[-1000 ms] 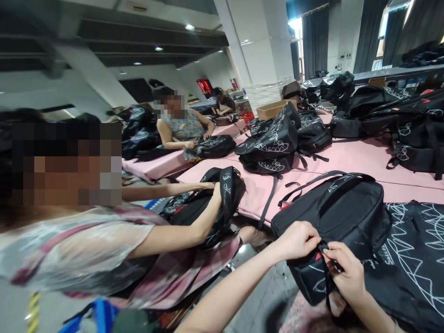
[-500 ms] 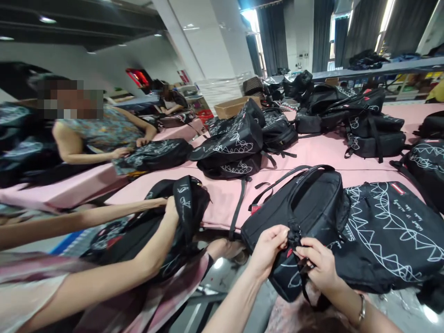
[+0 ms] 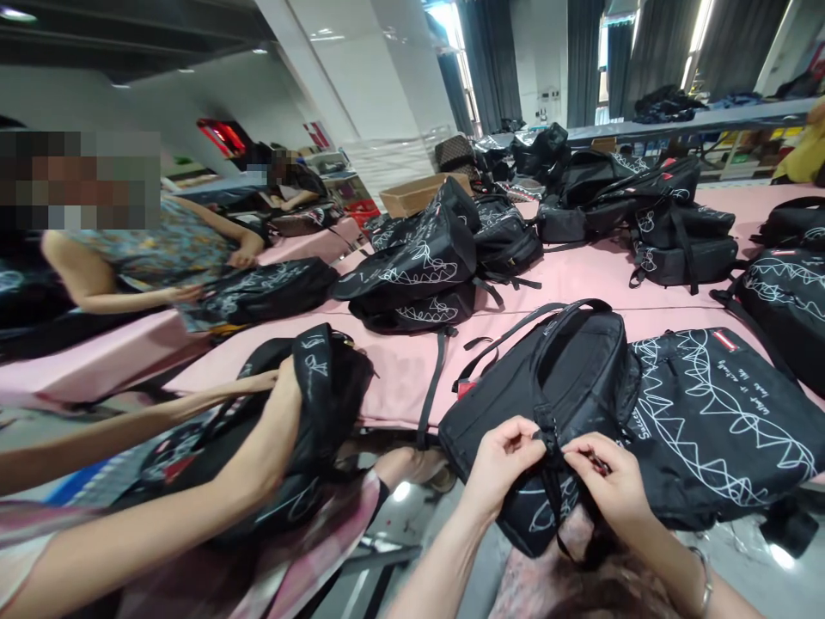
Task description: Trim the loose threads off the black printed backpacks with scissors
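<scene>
Pinching strap with left hand, likely to steady it. Holding right hand narrow alongside; can't tell on what. Resting bag just beyond fingertips, probably for easy reach.

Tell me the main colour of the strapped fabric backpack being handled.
Strapped fabric backpack: black, best seen in the head view.

dark curtains flank bright windows beyond a white pillar; the blurry floor seems grey.
</scene>
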`<state>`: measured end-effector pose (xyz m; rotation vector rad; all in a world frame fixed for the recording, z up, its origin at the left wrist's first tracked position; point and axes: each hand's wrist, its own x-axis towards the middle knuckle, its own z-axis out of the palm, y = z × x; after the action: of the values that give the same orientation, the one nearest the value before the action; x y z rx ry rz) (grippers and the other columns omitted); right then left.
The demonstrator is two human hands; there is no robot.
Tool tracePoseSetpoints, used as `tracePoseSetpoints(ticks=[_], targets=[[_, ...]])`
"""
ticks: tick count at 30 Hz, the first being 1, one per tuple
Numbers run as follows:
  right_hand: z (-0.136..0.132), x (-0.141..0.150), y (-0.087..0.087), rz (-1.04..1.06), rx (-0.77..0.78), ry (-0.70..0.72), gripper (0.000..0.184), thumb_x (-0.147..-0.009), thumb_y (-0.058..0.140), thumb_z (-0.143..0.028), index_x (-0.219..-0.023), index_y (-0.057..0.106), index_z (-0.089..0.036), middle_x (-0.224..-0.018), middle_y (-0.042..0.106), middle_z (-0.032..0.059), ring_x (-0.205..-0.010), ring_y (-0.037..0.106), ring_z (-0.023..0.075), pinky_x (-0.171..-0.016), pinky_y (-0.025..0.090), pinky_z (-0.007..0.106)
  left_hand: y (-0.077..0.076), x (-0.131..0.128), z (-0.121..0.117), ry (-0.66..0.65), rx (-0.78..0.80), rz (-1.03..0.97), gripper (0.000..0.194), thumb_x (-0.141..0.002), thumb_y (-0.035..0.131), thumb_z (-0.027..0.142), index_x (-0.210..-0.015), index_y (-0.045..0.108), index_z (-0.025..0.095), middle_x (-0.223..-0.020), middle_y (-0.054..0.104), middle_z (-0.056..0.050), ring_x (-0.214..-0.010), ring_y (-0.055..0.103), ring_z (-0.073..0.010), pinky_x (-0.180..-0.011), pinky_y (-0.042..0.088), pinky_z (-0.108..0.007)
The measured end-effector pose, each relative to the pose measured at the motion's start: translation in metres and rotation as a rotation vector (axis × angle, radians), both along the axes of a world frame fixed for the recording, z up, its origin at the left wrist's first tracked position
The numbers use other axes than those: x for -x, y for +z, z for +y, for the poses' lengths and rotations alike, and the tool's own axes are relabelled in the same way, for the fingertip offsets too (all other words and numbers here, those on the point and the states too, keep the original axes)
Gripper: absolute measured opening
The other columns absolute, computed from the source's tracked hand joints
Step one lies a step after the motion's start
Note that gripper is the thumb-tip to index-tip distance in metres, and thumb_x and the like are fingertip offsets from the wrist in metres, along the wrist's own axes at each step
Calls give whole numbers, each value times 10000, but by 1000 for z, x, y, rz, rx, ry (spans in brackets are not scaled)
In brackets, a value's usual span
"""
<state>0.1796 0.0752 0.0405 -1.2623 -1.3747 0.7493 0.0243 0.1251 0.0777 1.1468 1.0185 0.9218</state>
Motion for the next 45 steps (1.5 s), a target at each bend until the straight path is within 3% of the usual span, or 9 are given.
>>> tracePoseSetpoints(ticks=[5, 13, 27, 33, 38, 42, 45], targets=[[-7, 1, -4, 20, 128, 24, 236, -811, 531, -290, -1027, 524, -194, -870, 650, 36, -793, 621, 163, -689, 495, 244, 0, -2, -3, 44, -101, 107, 173, -661, 703, 279, -647, 601, 141, -591, 412, 48, -552, 373, -67, -531, 279, -201], [-14, -10, 3, -152, 91, 43, 149, -868, 425, -255, -873, 564, -201, -769, 622, 10, -706, 584, 140, -657, 445, 225, -4, 3, -7, 22, -107, -32, 102, -692, 673, 246, -723, 669, 149, -667, 432, 22, -590, 383, -75, -539, 295, -199], [2, -12, 28, -243, 43, 166, 127, -868, 430, -233, -875, 554, -208, -802, 631, 12, -738, 588, 145, -666, 429, 232, 0, 4, -8, -19, -199, 114, 143, -696, 668, 289, -745, 681, 155, -694, 451, -7, -657, 424, -125, -591, 337, -237], [10, -11, 17, -83, 106, 189, 140, -856, 443, -274, -816, 557, -202, -687, 582, -6, -615, 547, 128, -572, 425, 221, 0, 1, -6, 18, -53, 27, 182, -644, 706, 313, -687, 663, 142, -628, 465, 15, -570, 403, -94, -542, 314, -222], [15, -9, 9, 54, 107, 119, 164, -858, 460, -316, -932, 539, -192, -800, 612, 19, -746, 586, 143, -677, 466, 240, -4, 1, 4, 25, 158, -18, 324, -628, 710, 366, -516, 514, 134, -472, 451, 40, -459, 354, -59, -474, 260, -199], [11, -9, 7, -75, 55, 91, 172, -868, 454, -305, -969, 538, -194, -848, 635, 31, -775, 607, 149, -679, 479, 239, -3, -1, 11, 37, 204, 9, 417, -600, 721, 397, -453, 422, 146, -407, 387, 65, -408, 295, -35, -431, 182, -190], [4, -10, 5, -273, -81, 34, 176, -876, 437, -267, -960, 567, -183, -805, 643, 44, -733, 609, 158, -671, 481, 260, -1, -5, 13, 68, 215, -5, 470, -591, 717, 425, -433, 359, 163, -389, 310, 88, -386, 262, -29, -417, 145, -195]])
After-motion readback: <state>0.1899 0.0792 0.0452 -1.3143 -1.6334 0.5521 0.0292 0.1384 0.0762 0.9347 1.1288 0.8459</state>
